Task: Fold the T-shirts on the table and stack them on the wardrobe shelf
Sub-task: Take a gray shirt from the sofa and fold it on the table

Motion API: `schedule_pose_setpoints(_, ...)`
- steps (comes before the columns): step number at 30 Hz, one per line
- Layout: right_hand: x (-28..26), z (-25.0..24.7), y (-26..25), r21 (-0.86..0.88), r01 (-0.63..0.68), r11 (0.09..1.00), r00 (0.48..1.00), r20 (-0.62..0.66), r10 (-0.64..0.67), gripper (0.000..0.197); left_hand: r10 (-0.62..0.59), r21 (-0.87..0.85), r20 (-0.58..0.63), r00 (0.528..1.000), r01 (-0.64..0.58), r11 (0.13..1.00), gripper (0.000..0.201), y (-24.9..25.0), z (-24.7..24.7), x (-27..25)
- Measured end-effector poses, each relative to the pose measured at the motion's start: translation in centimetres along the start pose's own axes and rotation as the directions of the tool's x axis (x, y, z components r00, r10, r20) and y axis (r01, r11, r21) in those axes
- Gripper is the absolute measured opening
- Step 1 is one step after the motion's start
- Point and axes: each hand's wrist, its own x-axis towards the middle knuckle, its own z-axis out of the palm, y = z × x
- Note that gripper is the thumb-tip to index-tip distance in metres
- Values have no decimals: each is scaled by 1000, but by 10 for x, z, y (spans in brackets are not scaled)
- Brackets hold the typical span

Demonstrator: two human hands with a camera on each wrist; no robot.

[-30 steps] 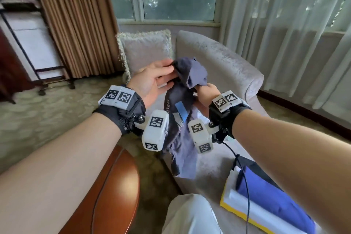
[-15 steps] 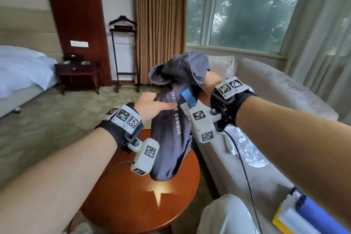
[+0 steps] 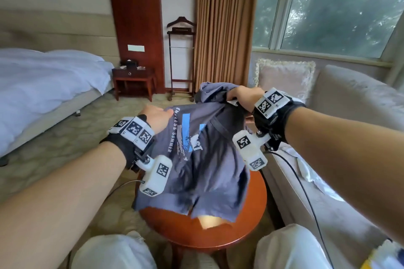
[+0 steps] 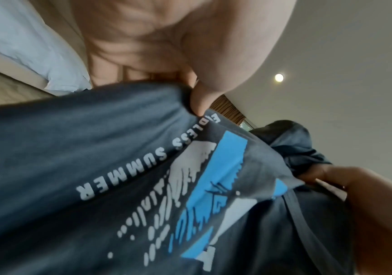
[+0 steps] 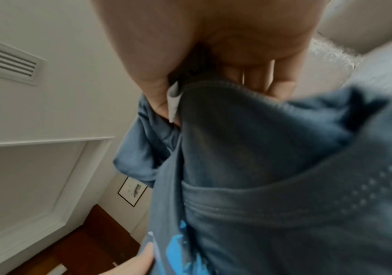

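Note:
A dark grey-blue T-shirt (image 3: 203, 159) with a blue and white print and the words "ENDLESS SUMMER" hangs spread between both hands above the round wooden table (image 3: 251, 220). My left hand (image 3: 157, 116) pinches its left edge near the print; the thumb (image 4: 197, 100) presses on the cloth. My right hand (image 3: 242, 96) grips the bunched collar end, with the fingers (image 5: 282, 87) curled round the T-shirt (image 5: 260, 167). The hem hangs just over the tabletop. In the left wrist view the print (image 4: 213, 186) fills the frame.
A beige sofa (image 3: 349, 116) with a fringed cushion (image 3: 286, 78) stands at the right. Folded clothes (image 3: 384, 255) lie on it at the bottom right corner. A bed (image 3: 43, 85), a nightstand (image 3: 133, 78) and a valet stand (image 3: 180, 59) are beyond. My knees (image 3: 113, 251) flank the table.
I have turned left from the sofa to the table. The shirt, bunched and hanging a second ago, is now stretched out between both hands over the tabletop.

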Motion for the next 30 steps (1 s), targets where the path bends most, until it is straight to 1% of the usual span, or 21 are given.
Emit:
schedule_pose_setpoints(1, -3, 3, -3, 5, 26, 1000, 999, -20, -26, 58, 0, -1, 27, 1000, 0, 1000, 45, 2, 1, -2)
schedule_pose_setpoints(3, -3, 5, -5, 43, 60, 997, 998, 8, -61, 55, 28, -12, 130, 991, -27, 1000, 20, 10, 8, -8)
schedule_pose_setpoints(6, 6, 11, -8, 107, 39, 993, 995, 91, -49, 45, 98, 5, 280, 955, -104, 995, 41, 20, 21, -18)
schedule_pose_setpoints(7, 0, 13, -11, 101, 3, 995, 995, 100, -13, 49, 136, -32, 334, 933, -133, 991, 56, 23, 25, -22)
schedule_pose_setpoints(8, 0, 14, -11, 96, -6, 995, 995, 99, -3, 53, 171, -97, 394, 903, -144, 985, 60, 27, 29, -25)
schedule_pose_setpoints(10, -2, 12, -7, 171, 31, 985, 992, 118, -52, 49, 248, -234, 446, 860, -155, 960, 46, 32, 38, -28)
schedule_pose_setpoints(11, 0, 10, -3, 194, 41, 980, 990, 121, -66, 47, 280, -266, 437, 855, -175, 948, 34, 35, 41, -30)
schedule_pose_setpoints(12, 5, 8, 4, 195, 51, 980, 991, 108, -73, 49, 308, -277, 402, 862, -207, 938, 22, 39, 47, -32)
schedule_pose_setpoints(13, 6, 6, 8, 183, 59, 981, 991, 110, -81, 51, 320, -266, 345, 882, -235, 935, 13, 41, 50, -33)
schedule_pose_setpoints(14, 11, 5, 13, 185, 77, 980, 988, 121, -101, 50, 318, -253, 287, 904, -248, 935, 10, 43, 54, -32)
schedule_pose_setpoints(16, 12, 2, 19, 169, 55, 984, 971, 219, -92, 53, 260, -266, 200, 945, -203, 942, 22, 43, 64, -26)
schedule_pose_setpoints(18, 23, 2, 30, 2, 32, 999, 960, 279, -31, 73, 203, -351, 160, 966, -137, 927, 28, 43, 70, -21)
schedule_pose_setpoints(20, 38, 2, 44, -121, 10, 993, 944, 329, 30, 81, 161, -462, 141, 977, -79, 883, 27, 45, 76, -18)
schedule_pose_setpoints(21, 43, 2, 48, -192, -1, 981, 945, 322, 64, 86, 142, -499, 128, 982, -60, 865, 27, 46, 78, -17)
schedule_pose_setpoints(22, 37, 2, 49, -260, 11, 965, 953, 295, 69, 84, 129, -523, 114, 985, -51, 851, 28, 46, 79, -16)
schedule_pose_setpoints(24, 24, 0, 47, -477, 78, 875, 972, 232, 40, 52, 102, -522, 96, 990, -37, 852, 28, 44, 81, -13)
schedule_pose_setpoints(25, 22, 0, 45, -601, 90, 794, 982, 187, 30, 39, 79, -492, 78, 994, -31, 870, 27, 42, 82, -12)
schedule_pose_setpoints(27, 12, 1, 39, -720, 136, 681, 991, 114, -77, 41, 63, -334, 15, 998, -54, 941, 24, 39, 82, -10)
schedule_pose_setpoints(28, 10, 2, 38, -733, 178, 656, 984, 120, -133, 42, 62, -233, -14, 998, -63, 970, 25, 38, 82, -10)
schedule_pose_setpoints(29, 13, 2, 39, -756, 190, 626, 982, 133, -137, 40, 61, -149, -39, 997, -66, 987, 35, 39, 81, -12)
schedule_pose_setpoints(30, 18, 2, 40, -715, 192, 673, 981, 138, -134, 38, 83, -111, -40, 996, -87, 990, 50, 40, 81, -15)
